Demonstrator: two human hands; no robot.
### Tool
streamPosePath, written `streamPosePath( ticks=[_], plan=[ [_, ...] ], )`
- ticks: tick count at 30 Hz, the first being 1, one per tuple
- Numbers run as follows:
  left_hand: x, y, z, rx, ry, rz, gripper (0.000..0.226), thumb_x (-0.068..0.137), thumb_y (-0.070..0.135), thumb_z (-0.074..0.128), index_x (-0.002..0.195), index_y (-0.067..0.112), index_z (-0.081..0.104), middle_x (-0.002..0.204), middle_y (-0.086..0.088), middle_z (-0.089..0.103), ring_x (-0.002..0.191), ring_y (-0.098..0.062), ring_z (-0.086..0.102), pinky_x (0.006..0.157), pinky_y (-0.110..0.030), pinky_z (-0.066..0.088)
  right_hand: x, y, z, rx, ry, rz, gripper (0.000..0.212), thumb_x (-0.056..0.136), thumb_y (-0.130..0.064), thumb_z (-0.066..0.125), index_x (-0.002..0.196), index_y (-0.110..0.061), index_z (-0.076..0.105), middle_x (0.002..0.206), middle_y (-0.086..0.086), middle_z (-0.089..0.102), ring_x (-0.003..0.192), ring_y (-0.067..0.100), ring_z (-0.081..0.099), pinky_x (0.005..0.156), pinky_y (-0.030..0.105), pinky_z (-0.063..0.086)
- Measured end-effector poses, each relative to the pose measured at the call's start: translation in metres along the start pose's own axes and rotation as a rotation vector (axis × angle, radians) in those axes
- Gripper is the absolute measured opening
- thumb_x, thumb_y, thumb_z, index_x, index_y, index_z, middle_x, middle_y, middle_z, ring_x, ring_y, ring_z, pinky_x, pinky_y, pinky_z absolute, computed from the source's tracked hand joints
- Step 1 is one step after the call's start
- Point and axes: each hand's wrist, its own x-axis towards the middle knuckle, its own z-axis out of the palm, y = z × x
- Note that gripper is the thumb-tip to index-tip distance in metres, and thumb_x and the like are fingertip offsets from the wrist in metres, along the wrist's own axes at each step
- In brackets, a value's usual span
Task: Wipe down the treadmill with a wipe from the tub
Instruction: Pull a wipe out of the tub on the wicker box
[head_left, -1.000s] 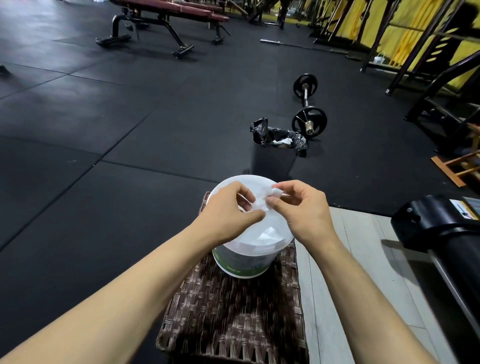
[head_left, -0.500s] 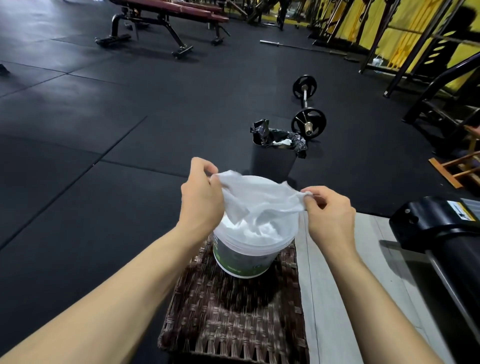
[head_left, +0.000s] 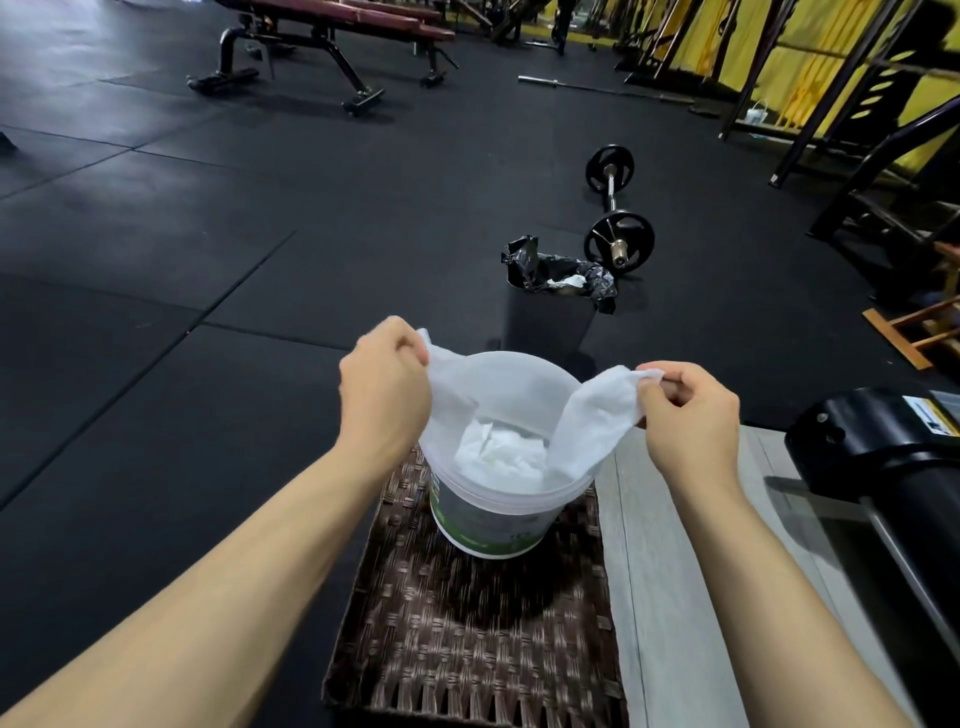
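A white tub (head_left: 488, 525) with a green label stands on a brown woven stool (head_left: 467, 634). Crumpled white wipes (head_left: 498, 457) fill its open top. Both hands stretch one white wipe (head_left: 587, 421) over the tub. My left hand (head_left: 384, 389) pinches its left corner and my right hand (head_left: 691, 410) pinches its right corner. The wipe's middle sags down into the tub. The treadmill (head_left: 893, 457), black with a grey deck, shows at the right edge.
A black bin (head_left: 550, 312) lined with a bag stands just beyond the tub. A barbell (head_left: 613, 208) lies on the black rubber floor behind it. Benches (head_left: 332, 31) stand at the far back, racks at the right, and a wooden frame (head_left: 919, 327) sits near the treadmill.
Both hands first pinched the wipe together at the tub's top. They have since lifted it and pulled apart, spreading the wipe wide over the tub.
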Motion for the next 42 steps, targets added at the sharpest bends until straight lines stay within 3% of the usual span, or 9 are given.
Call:
streamPosePath(
  ticks=[4, 7, 9, 16, 23, 29, 31, 37, 42],
  plan=[
    [-0.009, 0.002, 0.019, 0.111, -0.32, 0.059, 0.04, 0.098, 0.01, 0.04, 0.091, 0.029, 0.074, 0.117, 0.005, 0.067, 0.105, -0.021, 0.06, 0.081, -0.03, 0.043, -0.006, -0.012, 0.011, 0.163, -0.176, -0.022, 0.02, 0.095, -0.004, 0.06, 0.09, -0.017, 0.074, 0.085, 0.003, 0.074, 0.075, 0.012, 0.064, 0.073, 0.045, 0.057],
    [-0.014, 0.0, 0.027, 0.168, -0.458, 0.157, 0.024, 0.099, 0.029, 0.055, 0.114, 0.028, 0.073, 0.12, 0.009, 0.06, 0.112, -0.015, 0.057, 0.096, -0.03, 0.043, -0.013, -0.023, 0.019, 0.249, -0.284, -0.049, 0.022, 0.093, 0.003, 0.061, 0.089, -0.014, 0.074, 0.084, 0.0, 0.074, 0.075, 0.007, 0.064, 0.067, 0.03, 0.054],
    [-0.018, -0.002, 0.033, 0.195, -0.498, 0.227, 0.033, 0.093, 0.042, 0.066, 0.121, 0.025, 0.07, 0.121, 0.009, 0.059, 0.114, -0.01, 0.054, 0.099, -0.026, 0.04, -0.017, -0.028, 0.024, 0.271, -0.341, -0.073, 0.019, 0.094, 0.003, 0.061, 0.092, -0.01, 0.074, 0.087, 0.003, 0.074, 0.076, 0.007, 0.065, 0.067, 0.027, 0.056],
    [-0.01, -0.008, 0.035, 0.197, -0.35, 0.25, 0.004, 0.09, 0.034, 0.073, 0.092, 0.031, 0.076, 0.087, 0.017, 0.066, 0.085, -0.007, 0.058, 0.086, -0.031, 0.048, -0.015, -0.028, 0.026, 0.211, -0.357, -0.115, 0.013, 0.092, -0.002, 0.069, 0.096, -0.013, 0.074, 0.082, 0.001, 0.075, 0.072, 0.002, 0.066, 0.065, 0.016, 0.051],
    [-0.006, -0.01, 0.035, 0.208, -0.27, 0.185, 0.025, 0.1, 0.03, 0.059, 0.117, 0.023, 0.075, 0.111, 0.005, 0.07, 0.108, -0.02, 0.06, 0.087, -0.029, 0.045, -0.013, -0.023, 0.026, 0.142, -0.29, 0.009, 0.022, 0.079, -0.012, 0.085, 0.097, -0.02, 0.075, 0.076, 0.005, 0.073, 0.067, 0.007, 0.067, 0.064, 0.016, 0.054],
    [0.002, -0.006, 0.028, 0.11, -0.027, 0.129, 0.019, 0.099, 0.021, 0.051, 0.091, 0.015, 0.066, 0.099, 0.012, 0.064, 0.096, -0.012, 0.055, 0.071, -0.025, 0.03, -0.012, -0.027, 0.017, -0.025, -0.591, 0.045, 0.006, 0.084, -0.023, 0.081, 0.086, -0.019, 0.078, 0.06, -0.006, 0.066, 0.052, 0.0, 0.053, 0.056, 0.015, 0.044],
    [0.004, -0.007, 0.028, 0.055, -0.004, 0.077, 0.02, 0.099, 0.019, 0.048, 0.086, 0.009, 0.061, 0.088, 0.017, 0.061, 0.103, -0.012, 0.059, 0.064, -0.027, 0.034, -0.011, -0.029, 0.013, -0.039, -0.629, 0.026, 0.02, 0.086, -0.028, 0.079, 0.076, -0.013, 0.073, 0.052, -0.008, 0.058, 0.048, 0.004, 0.049, 0.05, 0.015, 0.041],
    [0.01, -0.004, 0.025, 0.031, 0.046, 0.037, 0.023, 0.099, 0.021, 0.045, 0.086, 0.006, 0.057, 0.12, -0.006, 0.069, 0.078, -0.005, 0.055, 0.058, -0.008, 0.035, -0.006, -0.022, 0.009, -0.004, -0.395, 0.104, 0.053, 0.092, -0.041, 0.071, 0.056, -0.012, 0.045, 0.047, -0.001, 0.038, 0.044, 0.016, 0.035, 0.043, 0.024, 0.03],
    [0.016, -0.003, 0.018, 0.022, 0.065, -0.017, 0.025, 0.096, 0.021, 0.044, 0.083, 0.004, 0.059, 0.093, -0.006, 0.069, 0.08, -0.012, 0.054, 0.059, -0.02, 0.039, -0.006, -0.016, 0.01, -0.013, -0.281, 0.158, 0.052, 0.098, -0.038, 0.061, 0.056, -0.013, 0.045, 0.051, 0.0, 0.037, 0.055, 0.023, 0.035, 0.055, 0.035, 0.032]
  ],
)
